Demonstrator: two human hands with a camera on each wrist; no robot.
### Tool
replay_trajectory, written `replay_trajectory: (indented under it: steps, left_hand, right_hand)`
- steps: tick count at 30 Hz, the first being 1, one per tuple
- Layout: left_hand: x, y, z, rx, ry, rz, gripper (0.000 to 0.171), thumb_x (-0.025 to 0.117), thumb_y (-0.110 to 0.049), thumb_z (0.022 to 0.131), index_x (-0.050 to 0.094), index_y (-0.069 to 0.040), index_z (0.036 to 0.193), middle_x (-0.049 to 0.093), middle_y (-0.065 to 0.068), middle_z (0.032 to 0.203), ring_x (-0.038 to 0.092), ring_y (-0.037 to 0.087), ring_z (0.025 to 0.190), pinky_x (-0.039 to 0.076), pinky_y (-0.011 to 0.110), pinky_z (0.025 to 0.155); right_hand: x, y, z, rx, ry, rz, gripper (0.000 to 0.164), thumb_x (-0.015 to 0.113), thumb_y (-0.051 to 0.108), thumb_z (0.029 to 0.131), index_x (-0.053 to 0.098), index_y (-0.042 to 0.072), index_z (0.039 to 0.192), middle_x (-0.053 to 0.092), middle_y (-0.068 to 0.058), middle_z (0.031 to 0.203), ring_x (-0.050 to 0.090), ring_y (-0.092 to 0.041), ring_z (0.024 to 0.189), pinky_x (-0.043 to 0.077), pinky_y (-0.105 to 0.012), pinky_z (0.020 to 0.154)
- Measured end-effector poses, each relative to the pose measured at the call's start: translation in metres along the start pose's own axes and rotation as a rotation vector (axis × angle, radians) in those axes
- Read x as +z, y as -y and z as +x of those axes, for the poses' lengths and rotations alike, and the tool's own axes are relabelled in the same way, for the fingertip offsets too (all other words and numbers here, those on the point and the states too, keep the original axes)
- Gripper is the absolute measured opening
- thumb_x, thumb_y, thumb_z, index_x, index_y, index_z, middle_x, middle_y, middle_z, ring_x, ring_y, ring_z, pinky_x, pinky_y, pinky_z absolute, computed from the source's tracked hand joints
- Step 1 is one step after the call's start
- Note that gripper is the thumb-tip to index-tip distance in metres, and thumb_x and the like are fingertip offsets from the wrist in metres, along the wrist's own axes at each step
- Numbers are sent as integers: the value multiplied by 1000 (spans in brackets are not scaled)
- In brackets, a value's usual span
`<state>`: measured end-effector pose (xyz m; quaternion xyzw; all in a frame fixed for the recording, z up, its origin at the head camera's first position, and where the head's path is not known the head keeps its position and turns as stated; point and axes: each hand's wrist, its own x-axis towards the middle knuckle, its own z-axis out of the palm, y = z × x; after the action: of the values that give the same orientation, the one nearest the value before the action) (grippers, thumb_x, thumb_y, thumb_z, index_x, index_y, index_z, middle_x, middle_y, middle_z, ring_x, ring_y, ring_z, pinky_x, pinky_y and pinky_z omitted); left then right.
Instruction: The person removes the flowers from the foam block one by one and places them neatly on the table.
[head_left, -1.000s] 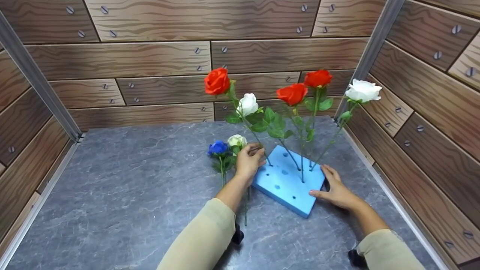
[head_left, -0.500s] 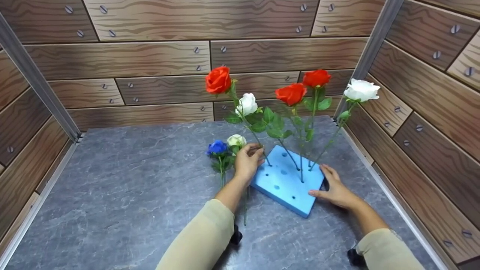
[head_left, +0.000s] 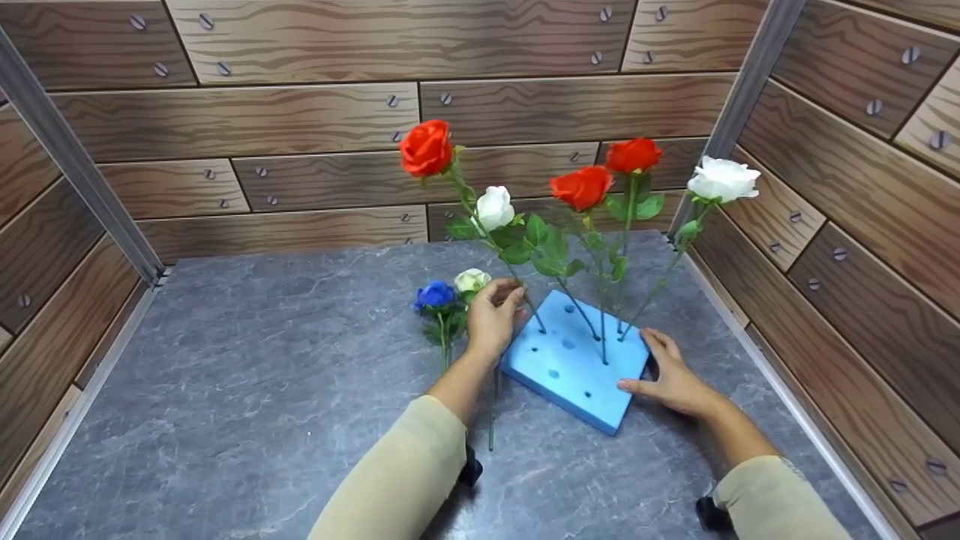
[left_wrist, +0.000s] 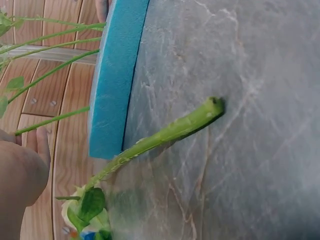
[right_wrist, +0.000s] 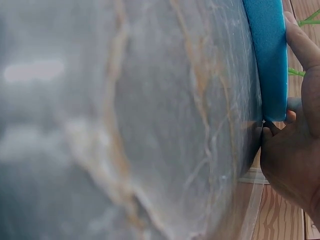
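A light-blue foam block [head_left: 566, 358] with holes lies on the table, and several artificial roses stand in it. My left hand [head_left: 491, 319] pinches the stem of the leftmost red rose [head_left: 426, 148], whose lower end sits in a hole near the block's left corner. That stem [left_wrist: 52, 120] shows in the left wrist view, running from the fingers to the block. My right hand [head_left: 671, 381] grips the block's right edge, its thumb [right_wrist: 300, 40] over the top face. Also standing in the block are two more red roses [head_left: 582, 187] and two white roses [head_left: 723, 180].
Left of the block, a blue rose [head_left: 436, 295] and a cream rose [head_left: 472, 280] lie on the grey marbled table [head_left: 262, 390]; my left hand partly covers the cream one. Its cut stem [left_wrist: 195, 119] points toward the front. Wood-patterned walls [head_left: 300, 120] enclose the back and sides.
The leftmost red rose's bloom has shifted up and left, its stem leaning a little more. My left hand has moved slightly up and left with it. The right hand and block hold still.
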<state>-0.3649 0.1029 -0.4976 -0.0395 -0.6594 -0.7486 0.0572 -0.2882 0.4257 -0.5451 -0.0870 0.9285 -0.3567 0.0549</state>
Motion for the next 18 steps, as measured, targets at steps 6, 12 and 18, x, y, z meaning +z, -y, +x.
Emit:
replay_trajectory:
  steps: [6, 12, 18]
  left_hand:
    - [-1, -4, -1, 8, -2, -52, 21, 69, -8, 106, 72, 1, 125, 79, 21, 121, 79, 38, 109, 67, 53, 99]
    - [-6, -7, -4, 25, -5, -55, 19, 69, -9, 107, 72, -1, 124, 78, 20, 117, 80, 33, 102, 71, 39, 89]
    - [-13, -8, -5, 42, 0, -50, 20, 66, -10, 108, 69, -2, 127, 74, 27, 122, 79, 25, 95, 71, 41, 87]
  right_hand:
    - [1, 1, 0, 0, 0, -2, 118, 83, 44, 96, 7, -5, 171, -1, -36, 175, 9, -66, 159, 23, -84, 126]
    - [0, 2, 0, -1, -2, -9, 118, 83, 44, 96, 8, -6, 171, 0, -36, 175, 9, -66, 159, 22, -83, 127]
    - [0, 1, 1, -8, -1, -7, 117, 83, 43, 96, 7, -7, 171, -1, -37, 174, 8, -66, 159, 20, -83, 128]
